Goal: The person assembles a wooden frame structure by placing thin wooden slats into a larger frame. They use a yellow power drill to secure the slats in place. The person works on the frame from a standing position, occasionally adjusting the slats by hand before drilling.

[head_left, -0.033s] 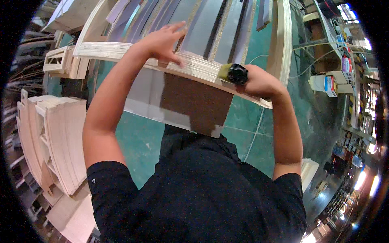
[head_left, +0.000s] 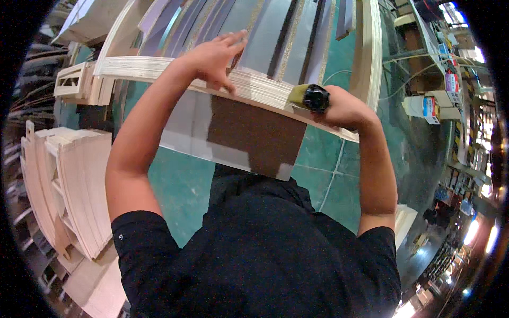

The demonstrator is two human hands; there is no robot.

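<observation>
Edge of layered plywood frame (head_left: 260, 87) beneath left hand (head_left: 217, 58), fingers spread, thumb at near side; right hand (head_left: 344, 108) curled around olive-and-black tool (head_left: 313, 98), farther right. Green floor (head_left: 339, 58) showing between lavender-gray slats (head_left: 345, 18) and right rail (head_left: 369, 47). White tub (head_left: 415, 107), contents unclear.

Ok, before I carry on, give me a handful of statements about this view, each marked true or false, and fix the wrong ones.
1. The right hand grips an olive-and-black handheld tool. True.
2. The left hand is clenched into a fist. False: it is spread open.
3. The layered plywood rail runs beneath both hands. True.
4. The curved plywood pieces are stacked at the right of the view. False: they are at the left.
5. The floor is green. True.
6. The shirt is white. False: it is black.
</observation>
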